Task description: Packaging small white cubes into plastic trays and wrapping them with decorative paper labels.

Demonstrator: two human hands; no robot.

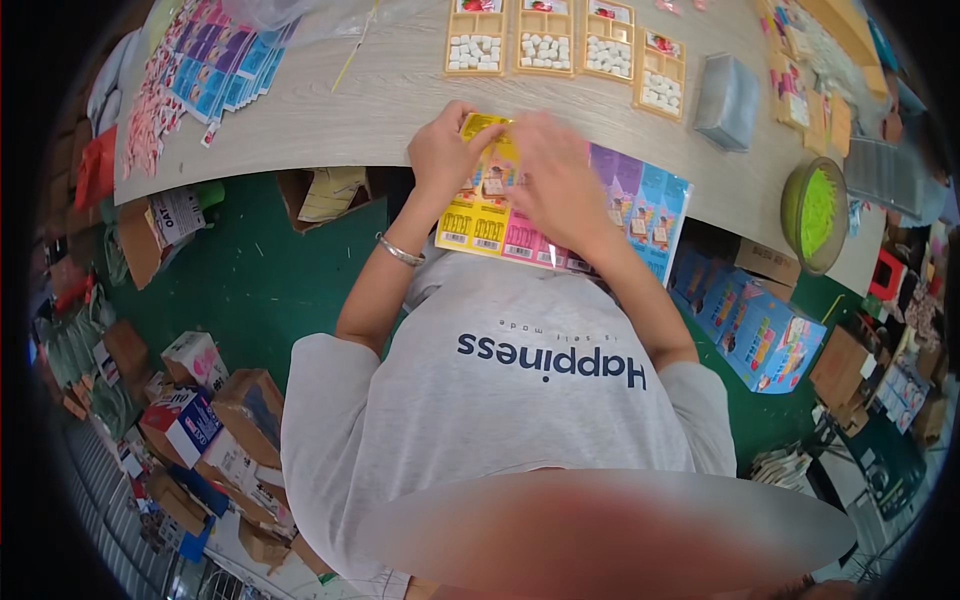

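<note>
A printed sheet point(630, 200) with yellow, pink, purple and blue panels lies at the near edge of the desk point(400, 90), partly overhanging it just in front of the person's grey T-shirt point(520, 390). The left hand point(443, 150) is at the sheet's yellow end, its thumb reaching across the upper part; whether its grip pinches the sheet or only rests on it, I cannot tell. The right hand point(555, 185) is over the pink and purple panels, motion-blurred and close to the left thumb; its grip cannot be made out either. A silver bracelet point(400, 252) circles the left wrist.

Beyond the hands, four pale yellow trays point(476, 25) stand in a slightly curving row, with small white pieces point(475, 52) in their near compartments and strawberry-picture cards point(610, 12) at the far ends. A translucent block-shaped stack point(727, 100) stands to the right of the trays. Farther right, a round bowl point(793, 215) holds bright green contents point(818, 210).

At the desk's left end, fanned purple and blue printed cards point(225, 70) lie beside a scatter of small pink pieces point(150, 130). Below the desk, blue printed boxes point(760, 335) stand on the right over a green floor point(300, 270); cardboard boxes point(250, 415) crowd the lower left.
</note>
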